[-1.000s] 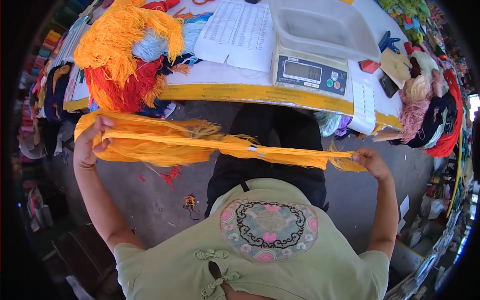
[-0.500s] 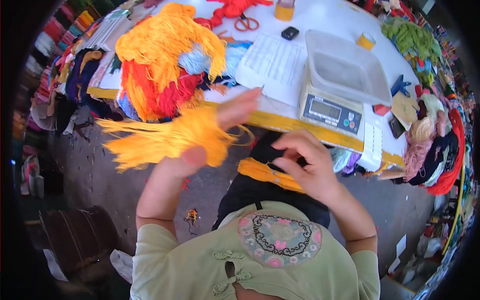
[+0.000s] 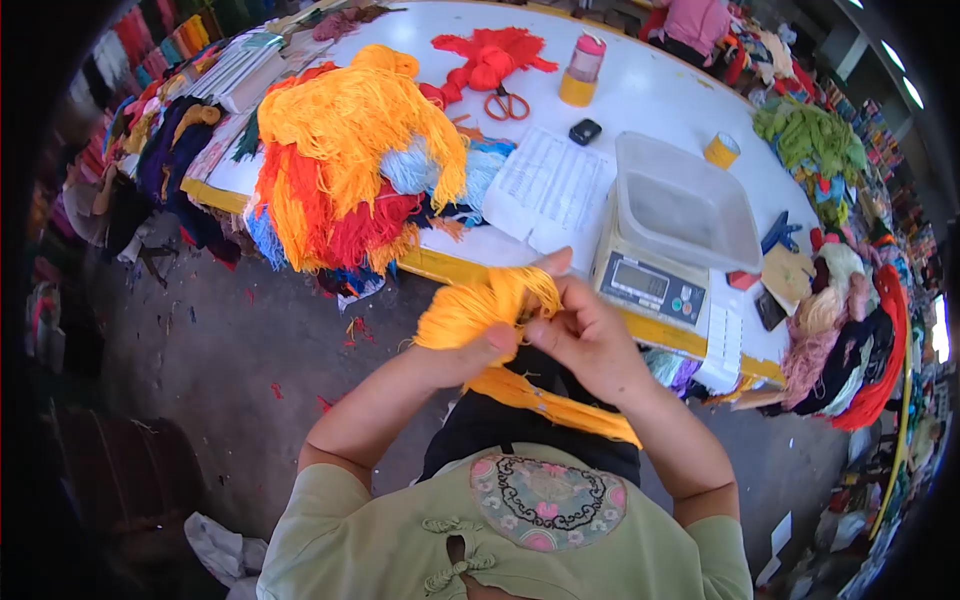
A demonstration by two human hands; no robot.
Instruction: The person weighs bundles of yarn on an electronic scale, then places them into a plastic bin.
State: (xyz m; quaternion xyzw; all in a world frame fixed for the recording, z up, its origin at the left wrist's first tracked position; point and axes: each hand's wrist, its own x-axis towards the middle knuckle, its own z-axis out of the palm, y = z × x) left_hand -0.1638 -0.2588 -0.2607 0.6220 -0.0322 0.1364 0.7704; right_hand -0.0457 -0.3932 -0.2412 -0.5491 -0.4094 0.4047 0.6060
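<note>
A bundle of bright yellow yarn is folded over in my left hand, the thumb pressed across its front. My right hand is closed, thumb and fingers pinched at the yarn's right end; the exact strands between the fingertips are partly hidden. Across my lap, just below both hands, lies a second yellow yarn bundle, long and narrow. Beyond my left hand, a large heap of orange-yellow yarn rests on red, crimson and blue yarn at the table edge.
On the white table stand a scale with a clear plastic tub and a pink-lidded bottle. Paper sheets and orange-handled scissors lie behind. Coloured yarn hangs over the right edge. A person in pink is at the far side.
The loose yellow strands, earlier trailing out to the left, are now gathered and folded in my left hand. My right hand has moved left onto the yarn. The view has shifted slightly.
</note>
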